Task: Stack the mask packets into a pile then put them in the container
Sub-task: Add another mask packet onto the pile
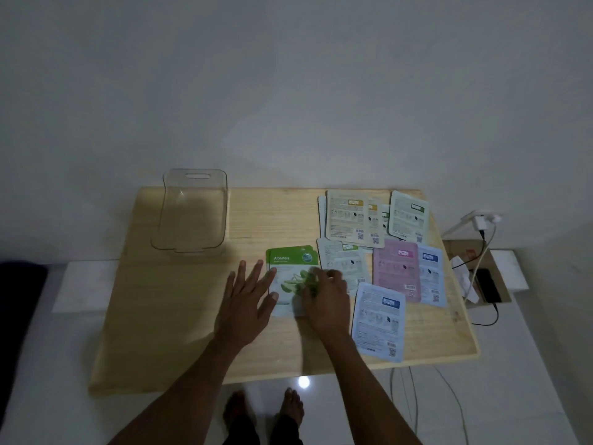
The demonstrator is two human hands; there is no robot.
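A green Aloe Vera mask packet [285,268] lies face up at the middle of the wooden table [179,316], on top of another green packet. My right hand [324,297] rests on its right part, fingers curled on it. My left hand [245,300] is spread flat beside the packet's left edge, fingers apart, thumb touching the edge. Several other mask packets lie face down to the right: a beige one [348,216], a pale green one [409,216], a pink one [398,268], a blue one [380,321]. The clear plastic container [192,213] stands empty at the back left.
A wall runs right behind the table. To the right, off the table, a cardboard box [500,277] holds a black phone [487,285] with charger cables leading to a wall socket [481,220]. My bare feet [263,409] show below the table's front edge.
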